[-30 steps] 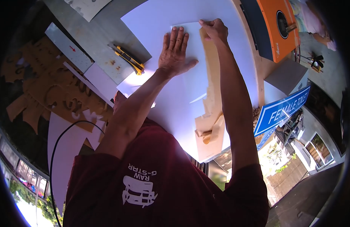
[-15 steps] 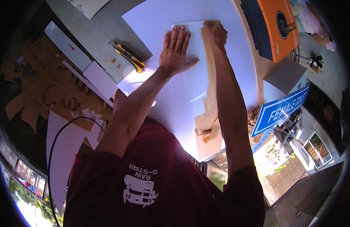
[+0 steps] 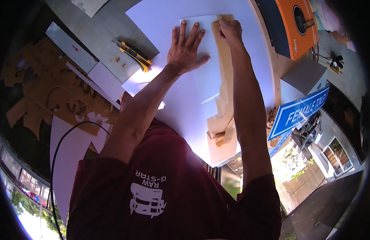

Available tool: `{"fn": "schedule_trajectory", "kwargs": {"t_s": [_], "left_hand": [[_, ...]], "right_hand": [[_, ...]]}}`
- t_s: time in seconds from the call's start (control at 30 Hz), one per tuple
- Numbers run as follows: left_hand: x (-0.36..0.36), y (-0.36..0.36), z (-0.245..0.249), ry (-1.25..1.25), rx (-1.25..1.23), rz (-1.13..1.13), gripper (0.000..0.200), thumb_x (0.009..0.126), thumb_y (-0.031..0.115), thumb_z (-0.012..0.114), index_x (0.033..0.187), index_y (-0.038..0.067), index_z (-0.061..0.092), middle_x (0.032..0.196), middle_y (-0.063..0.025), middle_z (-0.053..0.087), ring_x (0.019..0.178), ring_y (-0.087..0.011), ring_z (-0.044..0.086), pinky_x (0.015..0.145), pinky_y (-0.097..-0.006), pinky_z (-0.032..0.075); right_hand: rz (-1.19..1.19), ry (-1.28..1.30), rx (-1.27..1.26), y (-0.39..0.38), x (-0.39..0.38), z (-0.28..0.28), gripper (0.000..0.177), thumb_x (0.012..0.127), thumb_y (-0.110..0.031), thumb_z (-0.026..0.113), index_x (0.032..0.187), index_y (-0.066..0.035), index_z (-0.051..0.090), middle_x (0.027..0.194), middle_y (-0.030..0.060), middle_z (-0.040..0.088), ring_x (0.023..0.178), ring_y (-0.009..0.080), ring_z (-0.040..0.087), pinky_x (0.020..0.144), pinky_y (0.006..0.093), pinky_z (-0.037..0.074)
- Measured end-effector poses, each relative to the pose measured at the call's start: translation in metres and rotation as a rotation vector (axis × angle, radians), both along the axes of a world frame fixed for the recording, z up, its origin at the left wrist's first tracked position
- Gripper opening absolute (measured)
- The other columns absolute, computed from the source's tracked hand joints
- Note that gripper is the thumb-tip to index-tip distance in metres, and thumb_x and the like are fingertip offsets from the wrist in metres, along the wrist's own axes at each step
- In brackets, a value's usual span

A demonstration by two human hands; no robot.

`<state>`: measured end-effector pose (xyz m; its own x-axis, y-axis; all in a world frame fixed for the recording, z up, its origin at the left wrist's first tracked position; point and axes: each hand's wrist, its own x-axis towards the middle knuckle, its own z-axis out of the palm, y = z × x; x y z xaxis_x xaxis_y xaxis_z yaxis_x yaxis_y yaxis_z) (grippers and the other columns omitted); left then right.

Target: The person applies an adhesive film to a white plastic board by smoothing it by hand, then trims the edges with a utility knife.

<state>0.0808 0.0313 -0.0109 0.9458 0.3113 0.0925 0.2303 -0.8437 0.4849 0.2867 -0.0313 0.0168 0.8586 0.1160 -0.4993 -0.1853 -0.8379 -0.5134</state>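
My left hand (image 3: 188, 47) lies flat with spread fingers on a pale sheet (image 3: 205, 76), which rests on a larger white board (image 3: 153, 20). At the top right corner of the sheet, my right hand (image 3: 230, 31) has its fingers curled together over a brown strip (image 3: 226, 64). What those fingers hold, if anything, is hidden. The brown strip runs down the sheet's right side to a torn, curled part (image 3: 220, 138) near my body.
Yellow cutters (image 3: 135, 56) lie left of the board. An orange machine (image 3: 291, 28) stands at the upper right, above a blue sign (image 3: 299, 114). Brown cut-out scraps (image 3: 53, 80) and a black cable (image 3: 57, 156) are at left. Another person's arm (image 3: 342, 39) shows at upper right.
My right hand has shifted slightly right and down, away from the sheet's top edge. The fingers of my left hand are spread wider. The whole view has shifted a little.
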Motion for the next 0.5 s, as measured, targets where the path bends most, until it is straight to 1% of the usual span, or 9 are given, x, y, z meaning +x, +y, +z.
{"fn": "schedule_trajectory", "kwargs": {"t_s": [0.1,0.17,0.2,0.3,0.4,0.5], "left_hand": [[-0.002,-0.001,-0.002,0.001,0.011,-0.005,0.095,0.086,0.072,0.062,0.158,0.016,0.037,0.169,-0.0108,0.019,0.155,-0.047,0.007,0.122,-0.0671,0.012],[-0.001,-0.001,-0.002,-0.014,0.008,-0.007,0.095,0.086,0.071,0.062,0.158,0.016,0.037,0.169,-0.0109,0.019,0.154,-0.0473,0.006,0.122,-0.0673,0.012],[-0.001,-0.001,-0.002,-0.017,0.001,-0.01,0.096,0.085,0.072,0.062,0.158,0.015,0.036,0.169,-0.0111,0.018,0.154,-0.0474,0.006,0.122,-0.0673,0.011],[-0.002,-0.001,-0.001,-0.009,-0.004,-0.015,0.098,0.085,0.073,0.062,0.159,0.015,0.035,0.169,-0.0119,0.017,0.154,-0.0478,0.005,0.122,-0.0674,0.01],[0.002,-0.001,0.0,0.015,0.012,-0.014,0.102,0.083,0.075,0.062,0.159,0.014,0.033,0.169,-0.0127,0.016,0.154,-0.0481,0.003,0.122,-0.0673,0.009],[-0.001,-0.004,0.001,0.032,0.028,-0.017,0.104,0.083,0.077,0.062,0.16,0.014,0.033,0.169,-0.0134,0.015,0.154,-0.0485,0.003,0.122,-0.0674,0.009]], "right_hand": [[0.093,-0.034,-0.233,0.023,-0.015,0.036,0.04,0.094,-0.04,0.065,0.077,-0.003,0.065,0.063,0.0095,0.063,0.054,0.0175,0.063,0.045,0.034,0.049],[0.284,-0.214,-0.265,0.018,0.005,-0.011,0.039,0.094,-0.039,0.065,0.075,-0.004,0.064,0.063,0.0098,0.063,0.053,0.0169,0.061,0.044,0.0338,0.047],[0.381,-0.304,-0.282,0.018,0.008,-0.017,0.039,0.093,-0.038,0.065,0.075,-0.004,0.063,0.063,0.0099,0.063,0.052,0.0165,0.06,0.044,0.0337,0.046],[0.321,-0.139,-0.198,0.013,0.017,-0.022,0.034,0.092,-0.03,0.065,0.073,-0.003,0.061,0.063,0.0101,0.062,0.051,0.0162,0.059,0.044,0.0319,0.044],[0.036,0.032,0.002,-0.002,-0.012,0.013,0.028,0.092,-0.02,0.063,0.071,-0.003,0.058,0.061,0.008,0.058,0.05,0.0142,0.054,0.042,0.0297,0.04],[-0.13,0.136,0.258,-0.044,-0.036,0.012,0.025,0.092,-0.014,0.061,0.07,-0.003,0.054,0.06,0.0049,0.054,0.047,0.0119,0.05,0.039,0.0278,0.034]]}}
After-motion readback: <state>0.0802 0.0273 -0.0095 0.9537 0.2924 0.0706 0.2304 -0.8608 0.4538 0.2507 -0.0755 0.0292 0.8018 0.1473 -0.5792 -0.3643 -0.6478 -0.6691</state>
